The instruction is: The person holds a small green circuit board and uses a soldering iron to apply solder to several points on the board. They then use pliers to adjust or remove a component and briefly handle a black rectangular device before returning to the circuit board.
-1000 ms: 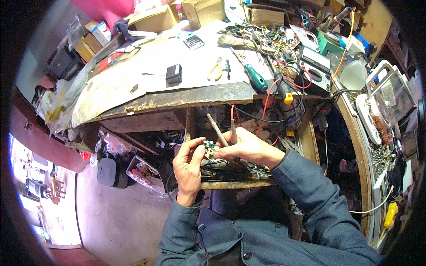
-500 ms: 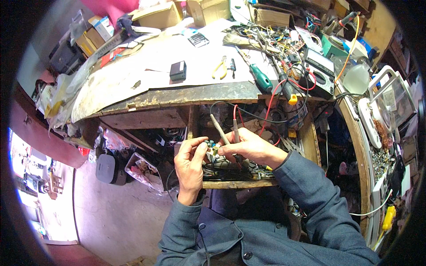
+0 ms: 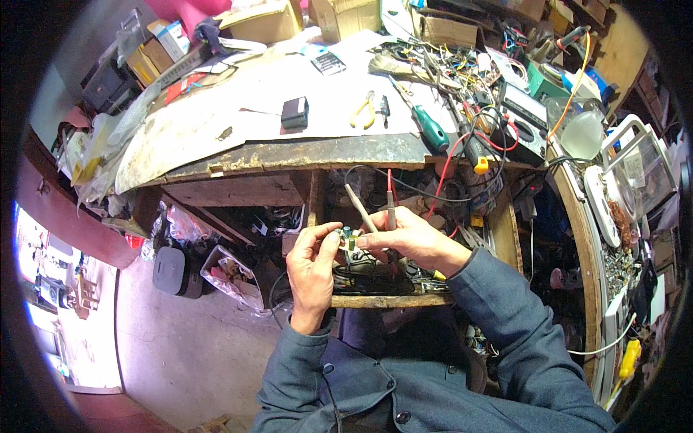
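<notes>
On the left, our left hand (image 3: 312, 270) pinches the small circuit board (image 3: 349, 239) between thumb and fingertips, above the open drawer (image 3: 382, 300). We should grip by the edges, leaving the contacts exposed. Next, a pale probe (image 3: 359, 207) leans left and a grey probe (image 3: 391, 211) stands nearly upright; our right hand (image 3: 420, 242) is closed around both. Their tips are obscured, so we cannot tell whether they touch the board. We should brace the fingertips together for steady contact, and leave slack toward the meter (image 3: 525, 108) at right.
</notes>
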Motion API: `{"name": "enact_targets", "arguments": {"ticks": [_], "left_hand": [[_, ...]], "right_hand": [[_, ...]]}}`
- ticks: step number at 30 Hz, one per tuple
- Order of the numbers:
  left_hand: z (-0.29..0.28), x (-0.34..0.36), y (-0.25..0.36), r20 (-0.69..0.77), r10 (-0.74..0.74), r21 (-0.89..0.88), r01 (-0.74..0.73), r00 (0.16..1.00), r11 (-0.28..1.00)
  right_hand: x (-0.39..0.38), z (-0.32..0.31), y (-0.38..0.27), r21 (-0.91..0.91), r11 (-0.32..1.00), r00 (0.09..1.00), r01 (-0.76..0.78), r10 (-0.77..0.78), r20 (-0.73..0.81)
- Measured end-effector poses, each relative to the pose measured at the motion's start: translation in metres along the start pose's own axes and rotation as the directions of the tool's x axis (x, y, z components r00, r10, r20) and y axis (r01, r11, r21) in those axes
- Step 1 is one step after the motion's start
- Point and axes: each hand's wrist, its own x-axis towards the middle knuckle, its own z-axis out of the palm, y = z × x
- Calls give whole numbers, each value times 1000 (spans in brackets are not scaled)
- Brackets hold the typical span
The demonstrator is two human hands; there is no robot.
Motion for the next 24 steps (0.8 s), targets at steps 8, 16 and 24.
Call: {"name": "enact_targets", "arguments": {"ticks": [8,16,24], "left_hand": [[1,-1,1,41,-17,-67,20,999,998],[1,-1,1,61,-31,-81,36,998,996],[3,-2,0,45,-44,-84,47,998,995]], "right_hand": [[0,-5,0,10,999,999,-38,38,-8],[0,-4,-3,-21,1000,1000,-1,0,-15],[-2,-3,-6,11,1000,1000,20,-20,-16]]}}
